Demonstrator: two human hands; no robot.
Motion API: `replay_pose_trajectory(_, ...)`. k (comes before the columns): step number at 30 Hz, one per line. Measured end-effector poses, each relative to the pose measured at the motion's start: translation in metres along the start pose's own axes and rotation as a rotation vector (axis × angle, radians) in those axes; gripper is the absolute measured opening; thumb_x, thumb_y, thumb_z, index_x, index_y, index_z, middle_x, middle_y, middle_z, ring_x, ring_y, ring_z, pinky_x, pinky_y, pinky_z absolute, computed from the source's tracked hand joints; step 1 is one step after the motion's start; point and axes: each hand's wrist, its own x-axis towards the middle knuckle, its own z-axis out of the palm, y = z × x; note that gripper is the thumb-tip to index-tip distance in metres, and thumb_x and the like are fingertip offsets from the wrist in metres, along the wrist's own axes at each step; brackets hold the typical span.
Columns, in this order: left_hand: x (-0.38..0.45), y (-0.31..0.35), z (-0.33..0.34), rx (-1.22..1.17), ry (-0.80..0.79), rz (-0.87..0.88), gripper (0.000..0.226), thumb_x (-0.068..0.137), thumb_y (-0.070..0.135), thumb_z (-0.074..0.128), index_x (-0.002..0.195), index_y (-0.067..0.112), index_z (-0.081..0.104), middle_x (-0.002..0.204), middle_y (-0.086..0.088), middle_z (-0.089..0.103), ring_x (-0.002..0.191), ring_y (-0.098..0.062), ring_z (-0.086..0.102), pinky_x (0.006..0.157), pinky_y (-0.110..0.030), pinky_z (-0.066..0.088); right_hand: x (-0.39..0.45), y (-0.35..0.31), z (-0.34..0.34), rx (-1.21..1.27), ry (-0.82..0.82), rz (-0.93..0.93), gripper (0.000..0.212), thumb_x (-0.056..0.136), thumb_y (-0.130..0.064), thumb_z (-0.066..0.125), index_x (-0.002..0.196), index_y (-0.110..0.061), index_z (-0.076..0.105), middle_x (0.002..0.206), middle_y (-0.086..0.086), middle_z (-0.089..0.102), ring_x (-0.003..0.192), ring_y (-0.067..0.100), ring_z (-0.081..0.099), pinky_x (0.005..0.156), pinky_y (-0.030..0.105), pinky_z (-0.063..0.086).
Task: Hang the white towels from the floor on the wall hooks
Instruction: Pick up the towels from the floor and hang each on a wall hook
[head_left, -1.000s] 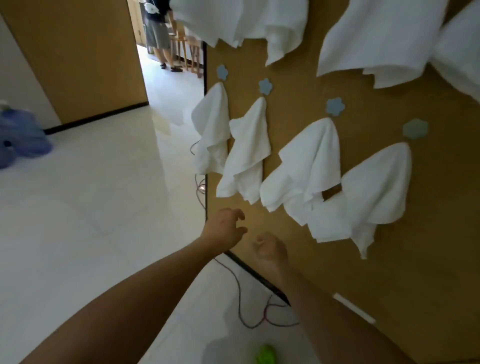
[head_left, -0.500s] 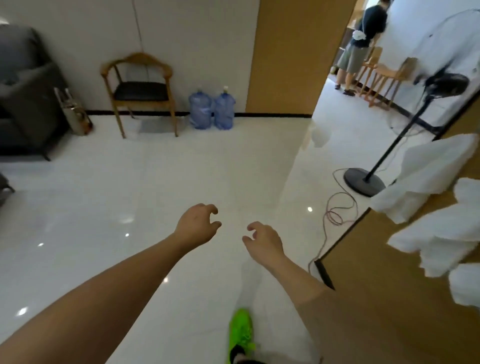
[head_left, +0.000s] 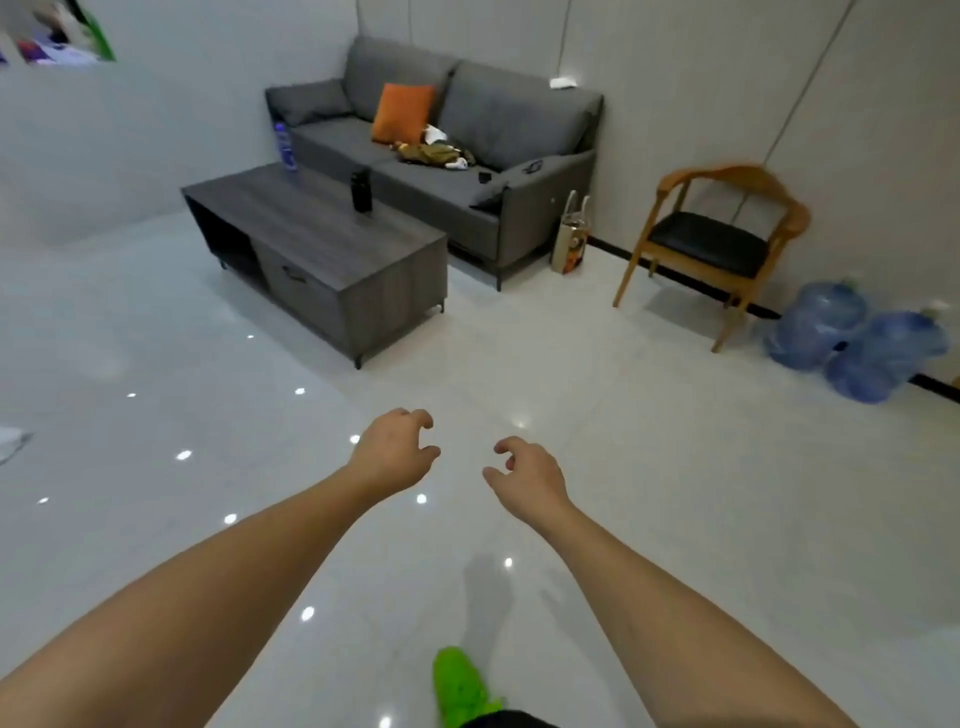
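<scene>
The view has swung right round: a second ago the wall of hung towels and blue flower hooks filled it, half a second ago they were sliding off the right edge, and now there's no wall, no hooks, no hung towel anywhere. The person has turned away from the board, which I read as going back for another towel off the floor.

Both arms are stretched out ahead. The left hand (head_left: 395, 451) is empty, fingers curled loosely and apart, pinching nothing. The right hand (head_left: 524, 475) is the same: loose claw, nothing in it. They hang side by side over bare tile, not touching.

And the towel? Far left edge, there's one pale crumpled scrap on the floor (head_left: 597, 415), possibly a white towel (head_left: 11, 441), but it's cut off by the frame and I can't be sure. It lies well apart from both hands, so the turn likely needs to carry on leftward.

Counting the room: one grey sofa (head_left: 467, 135) with one orange cushion (head_left: 402, 113), one low surface (head_left: 311, 228) carrying two bottles, one wooden chair (head_left: 722, 228), two blue water jugs (head_left: 857, 343), one bag leaning at the sofa's end. One green shoe (head_left: 460, 686) shows at the bottom.
</scene>
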Motion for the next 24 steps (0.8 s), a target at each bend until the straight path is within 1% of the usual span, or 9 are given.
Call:
replay_pose_trajectory(2,0.022,-0.021,-0.020,-0.001,0.031,-0.089,0.044,0.092,0.038,0.063,0.133,0.022,0.054,0.126,-0.004,0.058,0.112,-0.022,0.056,0.093,-0.031,0.045,0.040,-0.030,0.010,-0.031,-0.073,-0.078,0.043,0.089,-0.041,0.063,0.129,-0.027,0.056,0.119,0.002,0.056,0.098,0.018,0.057,0.075,0.026,0.042)
replay_pose_trajectory(4,0.041,-0.039,-0.039,-0.013,0.083,-0.170,0.044,0.093,0.038,0.063,0.134,0.022,0.053,0.130,-0.003,0.057,0.114,-0.021,0.056,0.095,-0.031,0.046,0.077,-0.060,0.023,-0.063,-0.140,-0.144,0.043,0.089,-0.042,0.062,0.129,-0.027,0.056,0.120,0.003,0.056,0.102,0.020,0.058,0.076,0.026,0.043)
replay_pose_trajectory(7,0.060,-0.071,-0.062,-0.043,0.149,-0.281,0.044,0.094,0.037,0.062,0.134,0.023,0.052,0.132,-0.003,0.055,0.115,-0.021,0.056,0.094,-0.030,0.045,0.122,-0.106,0.047,-0.103,-0.233,-0.242,0.043,0.089,-0.042,0.062,0.130,-0.028,0.056,0.121,0.002,0.056,0.099,0.019,0.058,0.073,0.026,0.044)
replay_pose_trajectory(10,0.065,-0.116,-0.078,-0.061,0.170,-0.399,0.044,0.094,0.038,0.061,0.134,0.023,0.052,0.131,-0.003,0.054,0.113,-0.021,0.056,0.092,-0.031,0.046,0.153,-0.151,0.079,-0.136,-0.309,-0.338,0.043,0.089,-0.042,0.063,0.129,-0.029,0.056,0.121,0.002,0.056,0.097,0.018,0.058,0.072,0.026,0.047)
replay_pose_trajectory(14,0.063,-0.181,-0.094,-0.077,0.192,-0.551,0.045,0.092,0.039,0.061,0.133,0.023,0.053,0.131,-0.003,0.054,0.114,-0.023,0.055,0.094,-0.034,0.047,0.177,-0.205,0.129,-0.173,-0.406,-0.428,0.043,0.090,-0.042,0.063,0.130,-0.029,0.056,0.123,0.001,0.058,0.092,0.014,0.056,0.073,0.024,0.047)
replay_pose_trajectory(16,0.064,-0.215,-0.104,-0.090,0.208,-0.604,0.045,0.092,0.039,0.062,0.133,0.023,0.053,0.131,-0.003,0.055,0.115,-0.023,0.055,0.095,-0.034,0.046,0.188,-0.234,0.155,-0.200,-0.452,-0.465,0.043,0.090,-0.042,0.064,0.130,-0.028,0.057,0.124,0.001,0.059,0.093,0.014,0.057,0.074,0.023,0.045)
replay_pose_trajectory(19,0.073,-0.270,-0.123,-0.101,0.250,-0.651,0.046,0.091,0.040,0.062,0.133,0.024,0.053,0.131,-0.003,0.054,0.113,-0.023,0.056,0.094,-0.033,0.047,0.207,-0.281,0.197,-0.230,-0.508,-0.514,0.042,0.091,-0.040,0.063,0.131,-0.027,0.058,0.127,0.002,0.058,0.103,0.017,0.060,0.077,0.024,0.046)
replay_pose_trajectory(24,0.094,-0.381,-0.168,-0.135,0.328,-0.718,0.045,0.092,0.040,0.062,0.133,0.024,0.053,0.133,-0.002,0.054,0.112,-0.022,0.057,0.094,-0.034,0.048,0.241,-0.381,0.277,-0.267,-0.566,-0.578,0.042,0.092,-0.038,0.062,0.132,-0.025,0.058,0.130,0.002,0.057,0.109,0.018,0.061,0.081,0.024,0.047)
